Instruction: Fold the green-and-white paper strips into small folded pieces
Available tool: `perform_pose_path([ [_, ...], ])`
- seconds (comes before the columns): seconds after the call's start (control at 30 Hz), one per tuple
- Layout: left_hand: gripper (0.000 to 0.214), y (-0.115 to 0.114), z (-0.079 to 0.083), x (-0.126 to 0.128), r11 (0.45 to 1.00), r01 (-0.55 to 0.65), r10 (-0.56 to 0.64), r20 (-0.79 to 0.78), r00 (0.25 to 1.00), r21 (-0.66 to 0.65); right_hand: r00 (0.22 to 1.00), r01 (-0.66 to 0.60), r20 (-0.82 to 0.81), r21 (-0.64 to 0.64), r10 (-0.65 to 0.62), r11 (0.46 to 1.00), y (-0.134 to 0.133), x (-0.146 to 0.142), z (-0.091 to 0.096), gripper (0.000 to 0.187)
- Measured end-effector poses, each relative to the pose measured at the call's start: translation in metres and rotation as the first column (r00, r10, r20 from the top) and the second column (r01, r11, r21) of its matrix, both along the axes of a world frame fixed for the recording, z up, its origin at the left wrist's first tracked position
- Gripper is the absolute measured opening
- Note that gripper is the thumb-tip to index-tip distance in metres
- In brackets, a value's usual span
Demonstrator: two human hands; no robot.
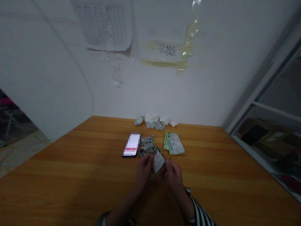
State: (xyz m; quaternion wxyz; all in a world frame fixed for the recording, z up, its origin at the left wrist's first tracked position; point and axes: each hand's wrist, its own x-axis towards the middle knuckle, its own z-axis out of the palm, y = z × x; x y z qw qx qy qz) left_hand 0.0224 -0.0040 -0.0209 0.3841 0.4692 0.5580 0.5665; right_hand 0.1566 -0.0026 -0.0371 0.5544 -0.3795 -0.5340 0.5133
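Between my two hands is a small printed packet [158,162], white with red and dark print and partly blurred. My left hand [144,169] pinches its left edge between thumb and fingers. On the other side, my right hand [174,173] is closed at the packet's right edge. Just beyond the fingers lies a cluster of crumpled green-and-white wrappers [147,145]. Farther right, flat green-and-white packets [175,143] overlap in a small stack. A phone [132,144] with a lit screen lies left of the wrappers.
Along the back edge of the wooden table [94,175] lie crumpled white tissues [151,118] and more crumpled wrappers [159,125]. A white wall [150,91] with taped paper sheets [105,25] rises behind. At right stands a shelf frame [277,110] with boxes.
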Motion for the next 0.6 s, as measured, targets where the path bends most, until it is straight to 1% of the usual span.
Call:
perform_pose_path([
  [0.03,0.032,0.001,0.001,-0.002,1.0,-0.01,0.011,-0.066,0.998,0.011,0.995,-0.099,-0.006,-0.012,0.099,0.995,0.003,0.003,0.002,0.045],
  [0.07,0.032,0.002,0.001,-0.004,1.0,0.007,-0.004,-0.136,0.991,0.018,0.985,-0.173,-0.005,-0.025,0.173,0.985,0.006,0.008,0.004,0.044],
  [0.1,0.031,0.003,0.001,-0.005,0.999,0.044,-0.04,-0.198,0.979,0.016,0.971,-0.237,0.005,-0.034,0.237,0.971,0.011,0.013,0.006,0.046],
  [0.13,0.03,0.004,0.0,-0.006,0.996,0.092,-0.088,-0.244,0.966,0.005,0.955,-0.295,-0.002,-0.038,0.295,0.955,0.015,0.02,0.008,0.052],
  [0.17,0.029,0.005,-0.001,-0.006,0.991,0.136,-0.133,-0.275,0.952,-0.009,0.936,-0.351,-0.016,-0.04,0.351,0.935,0.02,0.026,0.011,0.057],
  [0.2,0.027,0.005,-0.002,-0.005,0.985,0.173,-0.171,-0.292,0.941,-0.02,0.912,-0.41,-0.012,-0.041,0.41,0.911,0.024,0.032,0.013,0.057],
  [0.27,0.026,0.005,-0.003,-0.004,0.975,0.222,-0.221,-0.298,0.929,-0.032,0.875,-0.48,0.037,-0.045,0.482,0.876,0.031,0.044,0.016,0.046],
  [0.33,0.025,0.005,-0.002,-0.004,0.959,0.28,-0.278,-0.313,0.908,-0.039,0.868,-0.479,0.143,-0.016,0.476,0.878,0.034,0.051,0.018,0.03],
  [0.4,0.027,0.004,0.0,-0.004,0.938,0.343,-0.337,-0.335,0.88,-0.042,0.876,-0.44,0.242,0.041,0.418,0.897,0.034,0.053,0.017,0.018],
  [0.43,0.028,0.004,0.002,-0.004,0.93,0.366,-0.357,-0.339,0.87,-0.041,0.88,-0.422,0.263,0.053,0.395,0.905,0.034,0.053,0.017,0.016],
  [0.5,0.028,0.003,0.004,-0.004,0.923,0.384,-0.373,-0.307,0.876,-0.028,0.888,-0.402,0.25,0.017,0.385,0.916,0.032,0.051,0.014,0.021],
  [0.6,0.028,0.003,0.006,-0.004,0.94,0.341,-0.333,-0.165,0.929,0.022,0.906,-0.371,0.192,-0.065,0.376,0.926,0.03,0.046,0.01,0.026],
])
